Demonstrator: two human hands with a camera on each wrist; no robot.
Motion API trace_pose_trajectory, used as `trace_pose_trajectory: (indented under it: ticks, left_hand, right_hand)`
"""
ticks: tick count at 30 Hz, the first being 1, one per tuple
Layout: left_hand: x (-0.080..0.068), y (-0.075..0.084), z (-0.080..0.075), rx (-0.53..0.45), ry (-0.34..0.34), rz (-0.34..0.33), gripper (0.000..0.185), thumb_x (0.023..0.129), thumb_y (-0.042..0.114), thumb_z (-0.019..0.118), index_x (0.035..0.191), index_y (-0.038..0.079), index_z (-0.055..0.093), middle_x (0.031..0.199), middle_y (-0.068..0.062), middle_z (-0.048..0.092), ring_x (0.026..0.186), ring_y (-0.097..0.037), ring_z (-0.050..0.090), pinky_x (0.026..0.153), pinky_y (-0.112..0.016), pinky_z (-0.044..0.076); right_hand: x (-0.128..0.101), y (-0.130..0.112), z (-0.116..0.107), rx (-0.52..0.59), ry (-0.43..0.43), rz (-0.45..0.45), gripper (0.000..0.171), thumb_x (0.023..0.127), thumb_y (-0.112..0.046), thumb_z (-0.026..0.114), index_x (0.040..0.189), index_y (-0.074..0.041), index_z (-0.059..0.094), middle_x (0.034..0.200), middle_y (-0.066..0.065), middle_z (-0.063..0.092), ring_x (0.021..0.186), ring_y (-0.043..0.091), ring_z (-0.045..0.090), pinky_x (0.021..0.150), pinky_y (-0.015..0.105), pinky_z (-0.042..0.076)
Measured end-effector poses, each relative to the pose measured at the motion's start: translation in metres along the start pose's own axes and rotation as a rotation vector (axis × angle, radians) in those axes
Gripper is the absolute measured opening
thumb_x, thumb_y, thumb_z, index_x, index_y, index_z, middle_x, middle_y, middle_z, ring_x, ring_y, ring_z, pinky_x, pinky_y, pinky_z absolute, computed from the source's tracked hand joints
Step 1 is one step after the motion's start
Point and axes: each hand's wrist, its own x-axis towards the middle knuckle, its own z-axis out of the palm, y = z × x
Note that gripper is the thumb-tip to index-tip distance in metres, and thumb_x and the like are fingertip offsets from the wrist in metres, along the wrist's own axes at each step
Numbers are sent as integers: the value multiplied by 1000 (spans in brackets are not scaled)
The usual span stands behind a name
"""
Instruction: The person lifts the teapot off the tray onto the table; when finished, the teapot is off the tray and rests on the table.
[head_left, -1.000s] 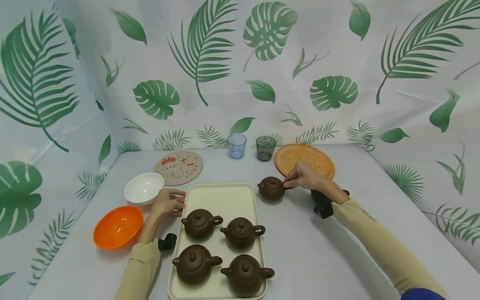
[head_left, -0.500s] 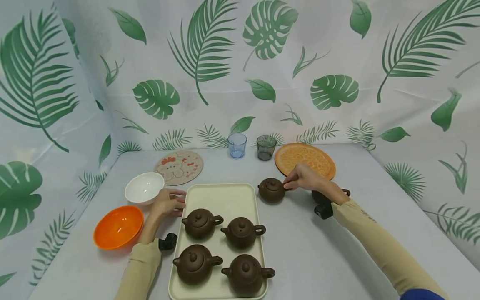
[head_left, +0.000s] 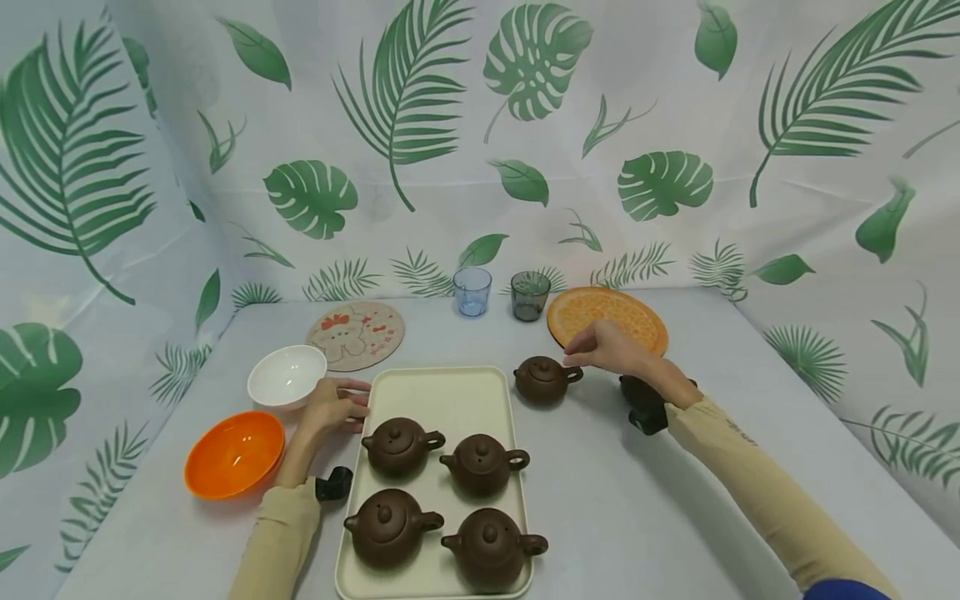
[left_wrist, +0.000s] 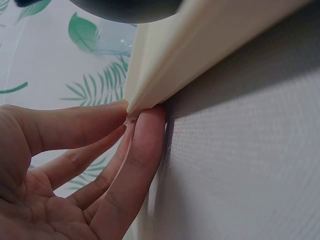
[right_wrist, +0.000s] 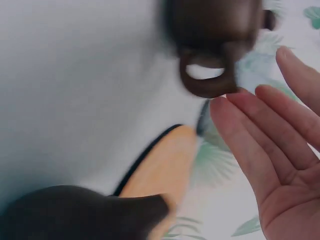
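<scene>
Teapot (head_left: 543, 380) sits on worktop just off tray's (head_left: 450, 392) far right corner, handle toward orange plate (head_left: 609, 315). Right hand (head_left: 606, 348) just by handle, fingers straight, holding nothing. Left hand (head_left: 333, 406) fingertips flat vs tray's left edge. Looks like clay: stiff, prob. breakable, loose lid; best taken by handle loop.

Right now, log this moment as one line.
left hand touches tray corner | right hand open beside teapot handle | teapot on table, off tray
</scene>
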Motion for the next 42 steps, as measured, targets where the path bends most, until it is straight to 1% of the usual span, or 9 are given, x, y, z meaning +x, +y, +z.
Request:
trace_pose_trajectory:
  ticks: [4, 7, 12, 17, 22, 27, 32, 37, 42]
  left_hand:
    - [0, 0, 0, -5, -6, 4, 43, 79, -11, 64, 122, -9, 58, 96, -22, 67, 67, -16, 64, 57, -30, 59]
    - [0, 0, 0, -9, -13, 17, 43, 79, -12, 64, 121, -11, 58, 94, -22, 67, 66, -15, 63, 57, -30, 59]
    - [0, -1, 0, -10, -15, 41, 43, 78, -12, 63, 120, -12, 58, 91, -21, 68, 64, -15, 63, 56, -29, 59]
    - [-1, -3, 1, -21, -17, 46, 43, 78, -13, 64, 120, -13, 58, 88, -19, 67, 63, -15, 62, 55, -29, 58]
    - [-2, -3, 1, -19, -21, 43, 43, 78, -13, 64, 120, -13, 57, 91, -21, 67, 63, -15, 63, 55, -29, 58]
    - [-1, -3, 0, -22, -13, 47, 43, 78, -13, 64, 121, -13, 57, 92, -22, 67, 64, -15, 63, 55, -29, 59]
    - [-1, -4, 0, -14, -13, 47, 43, 78, -12, 64, 121, -13, 57, 90, -20, 68, 62, -15, 63, 54, -29, 58]
    - [-1, -4, 0, -16, -17, 44, 43, 78, -12, 64, 121, -12, 57, 91, -20, 68, 63, -15, 63, 54, -29, 58]
    - [0, -3, 0, -19, -23, 40, 44, 78, -12, 64, 121, -13, 57, 91, -21, 68, 64, -15, 63, 55, -30, 59]
  right_hand:
    - [-3, -20, -5, 9, 90, -14, 22, 85, -16, 72, 100, 2, 73, 92, 11, 73, 83, 20, 69, 71, 33, 58]
    - [-5, -36, -4, 7, 119, -47, 22, 85, -18, 73, 100, -2, 74, 92, 8, 74, 83, 18, 70, 71, 31, 58]
    - [-12, -60, 11, 22, 68, -120, 23, 85, -21, 73, 100, -3, 75, 92, 5, 74, 80, 12, 69, 67, 25, 56]
    - [-25, -76, 40, 110, -23, -198, 23, 86, -22, 72, 98, -3, 75, 91, 4, 74, 81, 10, 69, 70, 23, 57]
    - [-40, -82, 69, 206, -126, -221, 29, 84, -24, 74, 100, 1, 74, 90, 3, 74, 82, 8, 69, 72, 24, 58]
    - [-48, -85, 87, 268, -152, -192, 26, 82, -24, 76, 97, -2, 75, 88, 0, 74, 81, 6, 69, 71, 24, 58]
    - [-50, -85, 98, 279, -131, -187, 19, 80, -19, 77, 94, -6, 76, 86, 0, 74, 80, 6, 69, 70, 23, 58]
    - [-52, -83, 103, 239, -93, -193, 16, 79, -16, 78, 90, -4, 76, 82, 0, 74, 75, 4, 68, 67, 21, 57]
    - [-55, -85, 105, 195, -57, -229, 12, 80, -14, 77, 87, -4, 77, 79, 0, 74, 71, 2, 67, 63, 20, 57]
